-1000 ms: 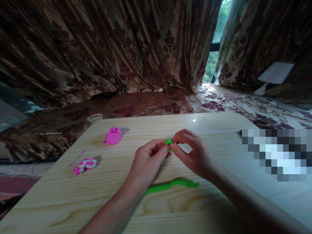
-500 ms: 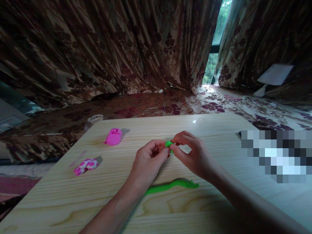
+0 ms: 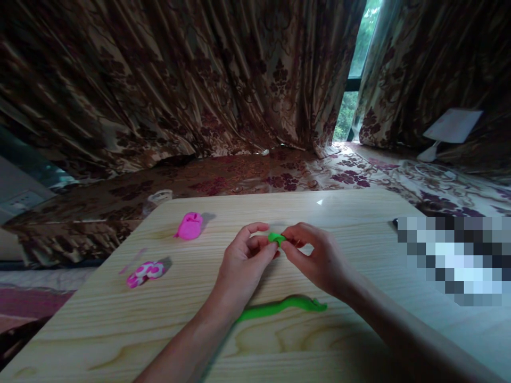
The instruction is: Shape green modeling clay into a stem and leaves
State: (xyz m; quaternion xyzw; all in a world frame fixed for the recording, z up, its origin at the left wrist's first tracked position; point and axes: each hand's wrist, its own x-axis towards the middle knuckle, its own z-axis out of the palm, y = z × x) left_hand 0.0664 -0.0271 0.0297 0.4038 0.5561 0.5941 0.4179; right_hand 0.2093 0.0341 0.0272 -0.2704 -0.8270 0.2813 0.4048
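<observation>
Between both hands, above the table, is a small green piece of modelling clay [image 3: 275,238]. My left hand [image 3: 244,260] pinches it from the left with thumb and fingers, the index finger lifted off it. My right hand [image 3: 313,255] grips its right side between thumb and fingertips. Fingers cover part of the piece. On the table nearer to me lies a long, wavy green clay strip [image 3: 279,307], its left end hidden behind my left forearm. A pink clay lump [image 3: 190,227] with a hollow top sits at the far left. Closer is a white-and-pink spotted clay piece [image 3: 146,272].
The wooden table [image 3: 223,213] has rounded far corners. A thin pinkish strip [image 3: 133,261] lies by the spotted piece. Behind the left far corner stands a clear container [image 3: 158,198]. A white lamp [image 3: 451,127] stands on the patterned ledge; a blurred-out object [image 3: 455,260] is at right.
My left index finger has lifted away from the green piece, and the piece has turned slightly in my fingers. The view has shifted a little; the things on the table have stayed put.
</observation>
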